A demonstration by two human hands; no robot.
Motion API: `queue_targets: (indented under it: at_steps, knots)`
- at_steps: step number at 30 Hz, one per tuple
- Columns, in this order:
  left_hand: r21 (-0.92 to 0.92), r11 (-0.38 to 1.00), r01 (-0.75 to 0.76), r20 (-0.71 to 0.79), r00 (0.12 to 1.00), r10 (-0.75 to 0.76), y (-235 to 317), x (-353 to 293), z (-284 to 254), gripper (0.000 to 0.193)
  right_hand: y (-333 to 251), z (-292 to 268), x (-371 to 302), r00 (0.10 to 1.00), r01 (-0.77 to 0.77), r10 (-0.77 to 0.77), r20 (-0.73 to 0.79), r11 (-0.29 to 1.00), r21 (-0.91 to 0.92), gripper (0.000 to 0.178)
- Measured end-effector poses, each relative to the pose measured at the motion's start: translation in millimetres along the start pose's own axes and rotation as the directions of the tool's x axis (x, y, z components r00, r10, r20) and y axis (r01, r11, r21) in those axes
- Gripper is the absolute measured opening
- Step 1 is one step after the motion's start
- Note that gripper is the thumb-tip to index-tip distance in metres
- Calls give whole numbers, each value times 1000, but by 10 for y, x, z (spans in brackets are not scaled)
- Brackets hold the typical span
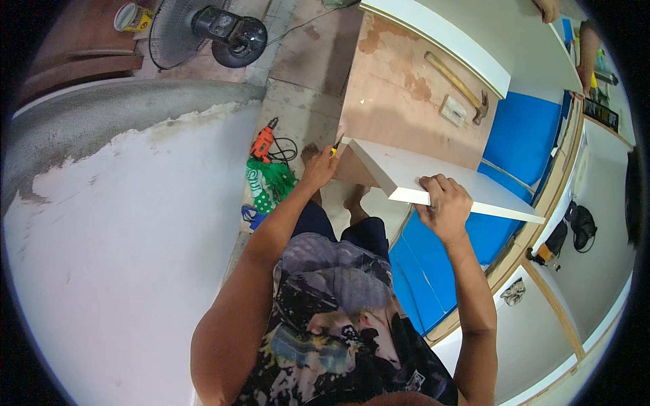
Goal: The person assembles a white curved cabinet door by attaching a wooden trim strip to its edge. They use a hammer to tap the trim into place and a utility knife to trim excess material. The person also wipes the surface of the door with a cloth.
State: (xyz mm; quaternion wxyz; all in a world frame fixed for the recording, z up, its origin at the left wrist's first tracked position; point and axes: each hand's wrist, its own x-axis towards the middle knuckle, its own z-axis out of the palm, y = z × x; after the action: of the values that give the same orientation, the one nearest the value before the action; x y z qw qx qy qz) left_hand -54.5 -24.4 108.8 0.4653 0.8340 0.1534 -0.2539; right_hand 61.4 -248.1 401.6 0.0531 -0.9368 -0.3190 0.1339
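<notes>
My left hand (318,169) is closed around a small yellow-and-black hand tool (333,153), whose thin dark tip is at the far left corner of a white board (501,193). Too little of the tool shows to tell its kind. The fingers of my right hand (445,203) wrap over the near edge of that board, thumb underneath. Beyond it, a claw hammer (455,81) with a wooden handle and a small pale rectangular block (452,110) lie on a stained pinkish-brown panel (379,88).
An orange power drill (263,142) and a green bag (279,181) lie on the floor at left, near a large white panel (135,237). A black fan (230,34) stands far left. Blue sheeting (518,135) is at right. Another person's hand (547,9) is far right.
</notes>
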Motion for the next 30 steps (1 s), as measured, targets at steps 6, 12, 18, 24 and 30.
queue_targets:
  at_steps: [6,12,18,24,30]
  knots:
    - [181,983,-30,83,996,15,36,87,175,35,17,-31,72,1000,-3,3,-14,1000,-3,30]
    - [228,972,-58,113,993,33,-41,165,220,33,61,-32,158,1000,-17,17,-25,1000,1,30]
    - [269,961,-58,148,989,18,52,189,169,30,54,-24,116,1000,-10,10,-12,1000,-11,30]
    - [313,946,-87,146,988,42,-64,253,267,29,56,-13,139,999,5,-5,-48,1000,-7,30]
    - [340,936,-88,159,987,36,7,259,254,25,66,-7,130,999,3,-3,-36,1000,-8,30]
